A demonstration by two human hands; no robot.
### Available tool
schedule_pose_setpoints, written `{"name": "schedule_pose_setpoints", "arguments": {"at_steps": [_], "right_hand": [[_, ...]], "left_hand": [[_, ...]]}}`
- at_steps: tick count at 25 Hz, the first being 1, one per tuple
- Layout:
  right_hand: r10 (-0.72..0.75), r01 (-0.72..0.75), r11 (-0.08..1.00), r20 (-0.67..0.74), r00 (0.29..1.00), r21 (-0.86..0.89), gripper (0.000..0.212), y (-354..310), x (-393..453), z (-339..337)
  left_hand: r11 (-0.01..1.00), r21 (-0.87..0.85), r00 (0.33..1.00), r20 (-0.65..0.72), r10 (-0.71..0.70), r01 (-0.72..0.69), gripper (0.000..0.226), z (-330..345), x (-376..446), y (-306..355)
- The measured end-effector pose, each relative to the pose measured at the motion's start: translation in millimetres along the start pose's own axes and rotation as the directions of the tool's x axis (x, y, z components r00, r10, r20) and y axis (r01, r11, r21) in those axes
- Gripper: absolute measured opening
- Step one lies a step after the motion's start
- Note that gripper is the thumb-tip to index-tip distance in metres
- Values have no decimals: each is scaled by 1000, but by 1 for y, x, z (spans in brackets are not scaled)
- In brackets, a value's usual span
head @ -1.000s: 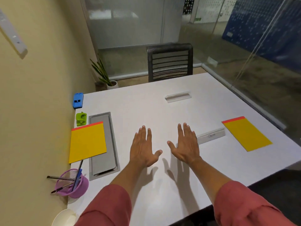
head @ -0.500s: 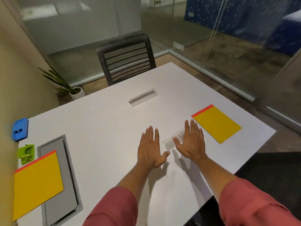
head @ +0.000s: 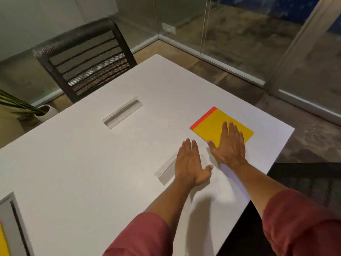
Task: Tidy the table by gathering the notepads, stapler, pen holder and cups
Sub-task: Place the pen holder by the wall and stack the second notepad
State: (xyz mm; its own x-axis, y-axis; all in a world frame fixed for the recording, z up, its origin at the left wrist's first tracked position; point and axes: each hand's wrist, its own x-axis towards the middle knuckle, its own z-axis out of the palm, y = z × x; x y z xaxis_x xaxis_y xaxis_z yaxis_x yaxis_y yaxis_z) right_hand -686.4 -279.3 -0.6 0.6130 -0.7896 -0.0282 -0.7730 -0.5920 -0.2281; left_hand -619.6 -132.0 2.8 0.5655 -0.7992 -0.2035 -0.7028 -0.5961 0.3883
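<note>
A yellow notepad with a red top strip lies flat near the right edge of the white table. My right hand is open, palm down, with its fingers spread over the near part of that notepad. My left hand is open and flat just left of it, over a recessed slot in the table, holding nothing. A sliver of a second yellow notepad shows at the bottom left corner. The stapler, pen holder and cups are out of view.
A second recessed slot sits mid-table. A grey cable tray lid lies at the lower left. A black mesh chair stands at the far side, a potted plant on the floor at left. Glass walls surround the room.
The view has swung right, so the stapler, pen holder and cup left the frame. Both hands moved right; my right hand now lies over the right notepad.
</note>
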Motion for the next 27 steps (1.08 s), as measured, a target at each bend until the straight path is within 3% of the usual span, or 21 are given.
{"name": "schedule_pose_setpoints", "arguments": {"at_steps": [5,8,14,17,23,27], "right_hand": [[78,-81,996,69,995,45,92,29,42,14],[120,-131,988,131,984,78,89,43,67,24],[132,-149,987,228,965,60,80,67,115,27],[138,-153,987,214,967,55,57,72,128,26],[159,-172,984,198,967,54,37,77,138,25],[205,-228,967,181,962,114,31,86,142,26]], "left_hand": [[980,-173,992,93,-82,97,98,16,36,27],[913,-363,979,144,-143,187,79,24,60,44],[621,-677,918,267,-293,395,55,36,90,55],[495,-736,879,305,-367,462,60,39,95,54],[59,-870,787,412,-460,489,55,36,102,55],[-16,-844,740,479,-472,536,59,35,100,56]]}}
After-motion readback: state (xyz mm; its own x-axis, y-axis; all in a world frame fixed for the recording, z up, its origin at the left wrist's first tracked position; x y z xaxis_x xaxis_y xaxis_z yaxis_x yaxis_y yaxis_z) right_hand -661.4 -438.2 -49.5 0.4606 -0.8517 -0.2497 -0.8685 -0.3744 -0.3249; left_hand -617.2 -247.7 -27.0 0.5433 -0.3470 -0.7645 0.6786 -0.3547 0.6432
